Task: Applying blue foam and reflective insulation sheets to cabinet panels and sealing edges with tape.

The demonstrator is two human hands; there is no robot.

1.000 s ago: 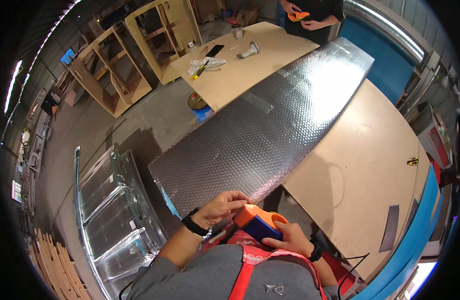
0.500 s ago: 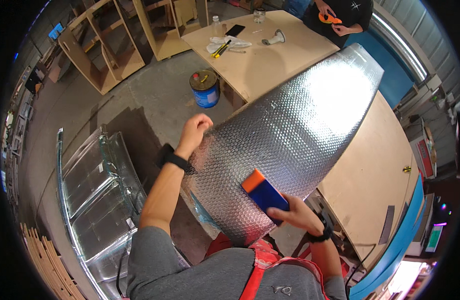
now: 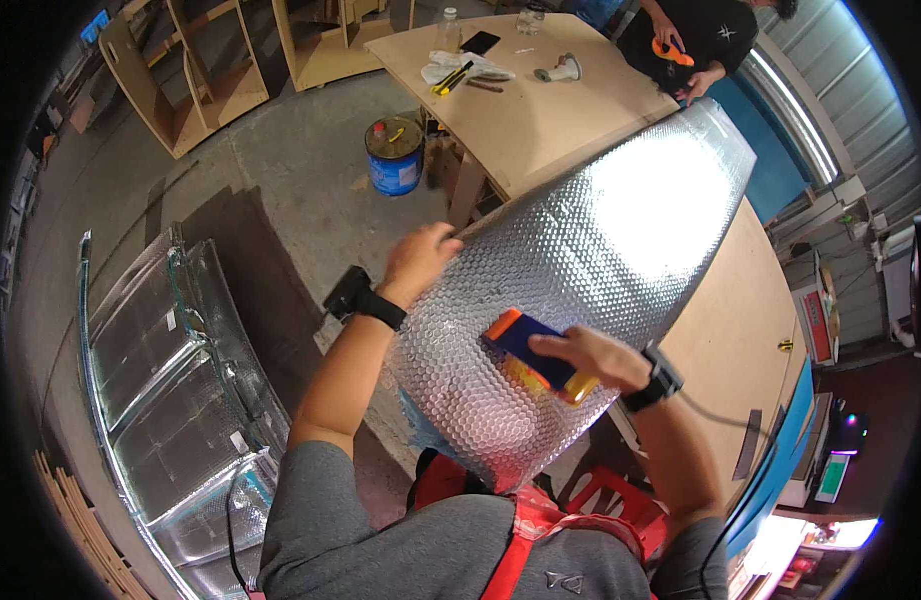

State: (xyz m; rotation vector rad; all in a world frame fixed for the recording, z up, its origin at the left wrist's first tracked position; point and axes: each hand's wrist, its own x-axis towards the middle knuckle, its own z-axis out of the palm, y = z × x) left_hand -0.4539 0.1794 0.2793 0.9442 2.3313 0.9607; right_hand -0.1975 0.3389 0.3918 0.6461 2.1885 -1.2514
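Note:
A silver bubble-foil sheet (image 3: 461, 370), folded or shaped like a bag, stretches from my waist over the far table. My right hand (image 3: 603, 358) grips a blue tape dispenser (image 3: 533, 345) with an orange front end, held low over the sheet's near part; amber tape shows under and behind it. At the sheet's left edge is my left hand (image 3: 421, 262), slightly blurred, with fingers loosely bent and apart and nothing seen in them. Whether its fingertips touch the foil I cannot tell.
On the wooden table (image 3: 541, 120) lie a box cutter (image 3: 453, 78), a white glove, a phone (image 3: 481, 42) and a tape roll. A blue drum (image 3: 395, 160) stands beside it. Several foil pieces (image 3: 161, 400) lie at left. A co-worker (image 3: 696, 50) holds an orange tool at far right.
My left hand has moved right and slightly nearer along the sheet's edge. My right hand has lifted up and right, and the tape dispenser has turned flatter, showing its amber tape.

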